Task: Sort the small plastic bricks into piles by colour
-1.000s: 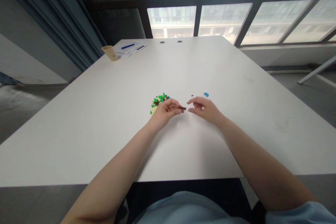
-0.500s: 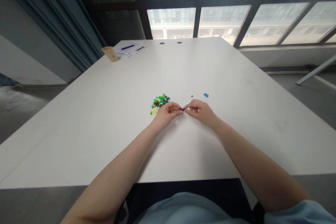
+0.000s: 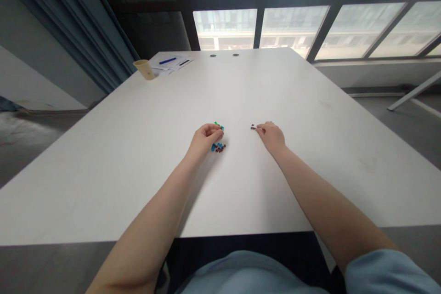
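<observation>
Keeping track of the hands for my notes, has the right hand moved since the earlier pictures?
Yes: the right hand has moved up the white table, toward the paper cup end, and apart from the left hand.

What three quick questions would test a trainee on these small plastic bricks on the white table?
1. True or false: the cluster of small dark-brown and blue plastic bricks lies nearer the left hand than the right hand.
2. What stands beside the white papers? A: a tan paper cup; B: a green glass bottle.
3. Fill in: the lone dark-brown plastic brick lies by the ____ hand's fingertips.

Key: 1 true; 2 A; 3 right.
</observation>
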`<state>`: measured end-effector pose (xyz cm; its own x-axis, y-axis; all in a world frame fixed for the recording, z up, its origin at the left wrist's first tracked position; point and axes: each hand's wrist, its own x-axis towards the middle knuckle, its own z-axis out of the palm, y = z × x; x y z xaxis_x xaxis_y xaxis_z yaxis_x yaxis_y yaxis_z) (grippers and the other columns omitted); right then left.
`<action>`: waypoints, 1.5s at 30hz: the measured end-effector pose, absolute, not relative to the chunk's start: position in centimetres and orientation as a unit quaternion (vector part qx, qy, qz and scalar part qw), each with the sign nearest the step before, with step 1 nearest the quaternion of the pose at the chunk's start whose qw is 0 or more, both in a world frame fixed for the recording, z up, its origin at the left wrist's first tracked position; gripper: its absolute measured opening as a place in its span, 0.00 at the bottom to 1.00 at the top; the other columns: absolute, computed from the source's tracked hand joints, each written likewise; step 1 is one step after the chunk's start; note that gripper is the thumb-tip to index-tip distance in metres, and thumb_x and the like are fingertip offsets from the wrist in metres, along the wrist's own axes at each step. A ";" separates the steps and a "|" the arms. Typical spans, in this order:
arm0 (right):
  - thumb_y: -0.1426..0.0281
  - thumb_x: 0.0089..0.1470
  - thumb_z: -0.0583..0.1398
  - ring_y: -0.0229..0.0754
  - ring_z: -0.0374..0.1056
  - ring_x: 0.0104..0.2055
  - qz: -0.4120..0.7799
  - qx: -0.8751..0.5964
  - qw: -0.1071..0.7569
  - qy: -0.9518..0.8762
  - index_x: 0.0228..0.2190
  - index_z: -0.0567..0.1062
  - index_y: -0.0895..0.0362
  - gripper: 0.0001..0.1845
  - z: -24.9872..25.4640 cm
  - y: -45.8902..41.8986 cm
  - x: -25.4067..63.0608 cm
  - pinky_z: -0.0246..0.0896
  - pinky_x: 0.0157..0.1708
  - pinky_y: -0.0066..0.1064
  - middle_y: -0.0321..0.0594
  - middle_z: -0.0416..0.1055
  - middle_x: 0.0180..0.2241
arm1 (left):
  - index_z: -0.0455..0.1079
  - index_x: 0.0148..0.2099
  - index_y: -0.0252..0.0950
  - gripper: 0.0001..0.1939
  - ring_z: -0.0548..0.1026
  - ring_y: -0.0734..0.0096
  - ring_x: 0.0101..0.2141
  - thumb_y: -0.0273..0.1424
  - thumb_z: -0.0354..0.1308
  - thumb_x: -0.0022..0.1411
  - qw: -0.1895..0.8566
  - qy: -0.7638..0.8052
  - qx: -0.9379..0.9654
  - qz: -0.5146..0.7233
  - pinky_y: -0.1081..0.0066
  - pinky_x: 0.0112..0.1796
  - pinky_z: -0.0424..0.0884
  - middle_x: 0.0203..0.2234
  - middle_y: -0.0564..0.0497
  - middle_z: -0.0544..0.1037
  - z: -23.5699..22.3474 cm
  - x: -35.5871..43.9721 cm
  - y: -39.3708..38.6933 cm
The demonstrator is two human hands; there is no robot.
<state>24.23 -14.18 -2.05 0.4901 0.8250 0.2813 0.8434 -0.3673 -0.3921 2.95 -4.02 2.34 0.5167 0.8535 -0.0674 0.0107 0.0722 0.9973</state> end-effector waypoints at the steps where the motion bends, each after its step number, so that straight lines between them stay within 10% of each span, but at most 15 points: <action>1: 0.66 0.55 0.54 0.39 0.61 0.30 -0.026 -0.829 0.258 -0.495 0.34 0.76 0.56 0.12 -2.1 -14.2 24.1 0.51 0.31 0.29 0.40 0.69 0.30 | 0.67 0.32 0.34 0.13 0.73 0.75 0.26 0.33 0.64 0.43 0.638 0.362 0.590 0.338 0.72 0.33 0.68 0.22 0.53 0.73 2.3 2.9 -3.9; 29: 0.69 0.52 0.52 0.36 0.60 0.26 0.048 -0.739 0.330 -0.585 0.27 0.75 0.57 0.12 0.9 -16.0 21.7 0.50 0.29 0.27 0.37 0.68 0.24 | 0.74 0.31 0.36 0.08 0.69 0.59 0.40 0.25 0.54 0.52 0.149 0.286 0.940 0.114 0.64 0.40 0.65 0.35 0.45 0.74 1.9 2.3 -4.7; 45: 0.70 0.51 0.52 0.36 0.60 0.26 0.080 -0.723 0.331 -0.601 0.27 0.75 0.58 0.12 1.3 -16.4 21.1 0.51 0.28 0.27 0.37 0.68 0.23 | 0.70 0.33 0.35 0.13 0.73 0.71 0.33 0.34 0.65 0.45 0.692 0.188 0.654 0.241 0.69 0.37 0.68 0.29 0.49 0.76 2.9 3.3 -6.9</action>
